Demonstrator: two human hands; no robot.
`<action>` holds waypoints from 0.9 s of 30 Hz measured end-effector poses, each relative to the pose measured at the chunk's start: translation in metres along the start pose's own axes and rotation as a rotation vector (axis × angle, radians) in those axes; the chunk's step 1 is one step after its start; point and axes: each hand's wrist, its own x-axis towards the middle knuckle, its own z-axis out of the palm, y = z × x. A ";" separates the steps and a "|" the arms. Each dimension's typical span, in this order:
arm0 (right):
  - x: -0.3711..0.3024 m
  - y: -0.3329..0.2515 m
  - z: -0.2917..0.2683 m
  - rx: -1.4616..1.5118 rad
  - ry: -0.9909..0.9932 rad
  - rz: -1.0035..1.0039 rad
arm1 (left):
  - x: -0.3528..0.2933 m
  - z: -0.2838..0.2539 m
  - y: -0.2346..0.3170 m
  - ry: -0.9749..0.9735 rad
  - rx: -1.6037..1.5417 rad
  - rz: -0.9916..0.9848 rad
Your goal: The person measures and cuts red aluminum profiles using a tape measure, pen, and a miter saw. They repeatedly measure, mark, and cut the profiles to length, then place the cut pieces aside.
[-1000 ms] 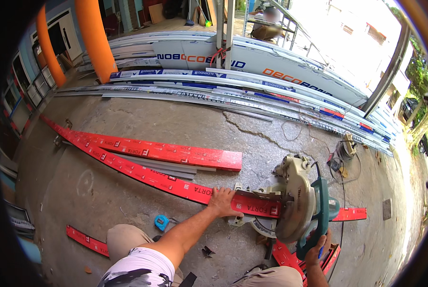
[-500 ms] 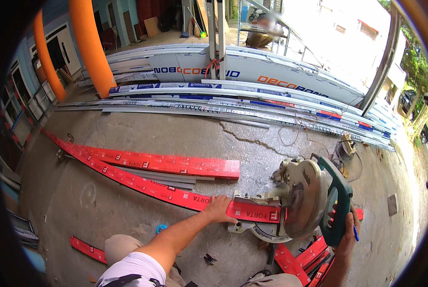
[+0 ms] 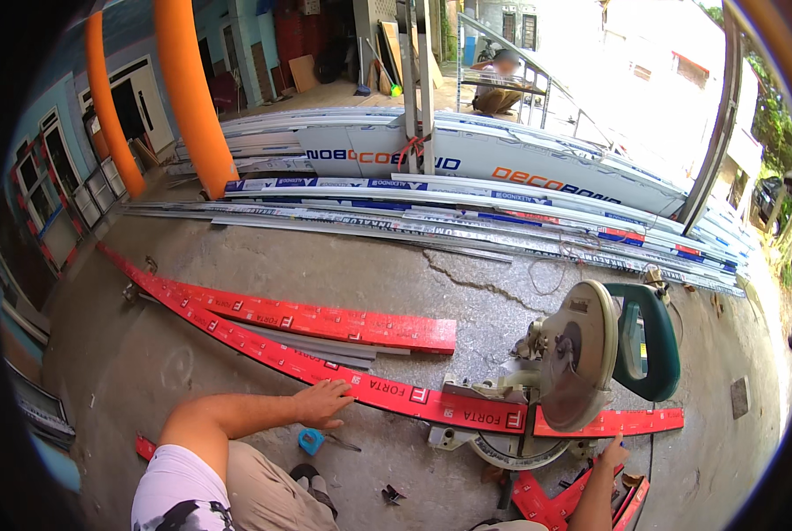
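Observation:
A long aluminium profile in red film runs from the far left to the miter saw, whose blade head is raised. Its end lies on the saw bed. Beyond a narrow gap at the blade slot, a shorter red profile piece extends to the right. My left hand rests on the long profile with its fingers stretched out. Below the short piece, my right hand has a finger extended toward its near edge, off the green saw handle. Whether that finger touches the piece, I cannot tell.
Red offcuts lie below the saw. A blue tape measure and a small black clip-like object are on the concrete. Another red profile bundle lies behind. Long wrapped profiles stretch across the back; a person crouches beyond.
The saw head has risen, and my right hand has left its handle for the short piece. My left hand has slid leftward along the profile. A gap now shows at the blade.

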 end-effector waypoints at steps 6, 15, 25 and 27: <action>-0.023 -0.031 -0.011 -0.198 0.267 0.204 | 0.039 0.007 0.038 -0.072 -0.236 0.138; -0.005 -0.027 -0.033 0.268 -0.262 0.176 | 0.052 0.023 0.013 0.068 -0.250 -0.041; -0.007 -0.042 0.012 0.889 -0.287 0.408 | 0.036 0.022 -0.013 -0.005 -0.304 -0.288; -0.020 -0.041 -0.008 0.962 -0.278 0.380 | 0.037 0.018 -0.004 0.056 -0.427 -0.252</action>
